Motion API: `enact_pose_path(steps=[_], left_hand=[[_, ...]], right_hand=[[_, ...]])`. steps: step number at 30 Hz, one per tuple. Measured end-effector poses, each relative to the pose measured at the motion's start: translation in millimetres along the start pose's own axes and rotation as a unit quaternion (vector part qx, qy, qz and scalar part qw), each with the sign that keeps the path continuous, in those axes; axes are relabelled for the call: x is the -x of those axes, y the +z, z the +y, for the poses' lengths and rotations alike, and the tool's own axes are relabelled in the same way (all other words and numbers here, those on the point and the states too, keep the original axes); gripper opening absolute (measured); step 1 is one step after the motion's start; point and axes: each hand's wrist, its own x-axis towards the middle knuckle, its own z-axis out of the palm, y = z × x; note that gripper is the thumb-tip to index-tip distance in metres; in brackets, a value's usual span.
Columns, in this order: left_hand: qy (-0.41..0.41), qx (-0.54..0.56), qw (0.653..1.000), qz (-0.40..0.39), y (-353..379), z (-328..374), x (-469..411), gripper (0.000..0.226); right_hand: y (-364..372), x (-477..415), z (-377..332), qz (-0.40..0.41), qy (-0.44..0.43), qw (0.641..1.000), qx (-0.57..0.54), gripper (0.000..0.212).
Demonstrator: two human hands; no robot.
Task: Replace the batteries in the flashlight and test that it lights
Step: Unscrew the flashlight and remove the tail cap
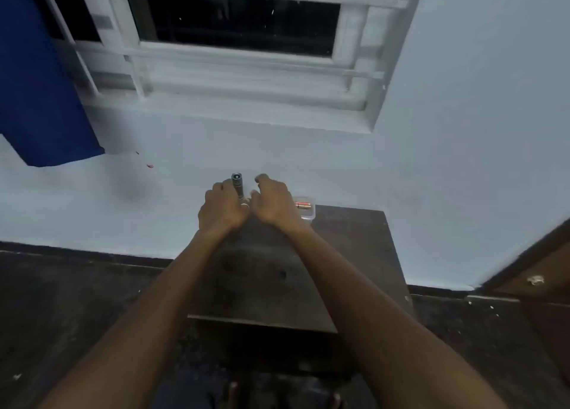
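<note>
flashlight (237, 185) in grip of left hand (222, 212), base hidden; right hand (273, 205) curled, contents unclear

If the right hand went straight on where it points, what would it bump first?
Probably the pale blue wall under the window. The right hand points away from the person, beside the flashlight in the left hand, so it likely misses that, though depth is unclear.

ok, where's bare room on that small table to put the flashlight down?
Bare wood across the middle and near part of the table, plus the right strip on the near side of the clear box. Crowded at the far edge: left hand holding the flashlight, right hand, box.
</note>
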Motion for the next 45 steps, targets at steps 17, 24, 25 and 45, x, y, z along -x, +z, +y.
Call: enact_pose_path(steps=[17,24,25,45], left_hand=[[0.066,0.17,0.983,-0.001,34,-40,-38,0.048],[0.079,0.209,0.975,-0.003,47,-32,-24,0.049],[0.058,0.213,0.975,-0.005,50,-31,-22,0.051],[-0.109,0.578,0.804,-0.09,104,5,45,0.038]], right_hand=[[53,-69,15,0.001,-0.07,0.997,0.024,0.041],[45,-45,36,0.056,-0.003,0.998,-0.024,0.017],[41,-37,40,0.084,0.014,0.994,-0.062,0.015],[22,84,128,0.163,0.206,0.846,-0.464,0.025]])
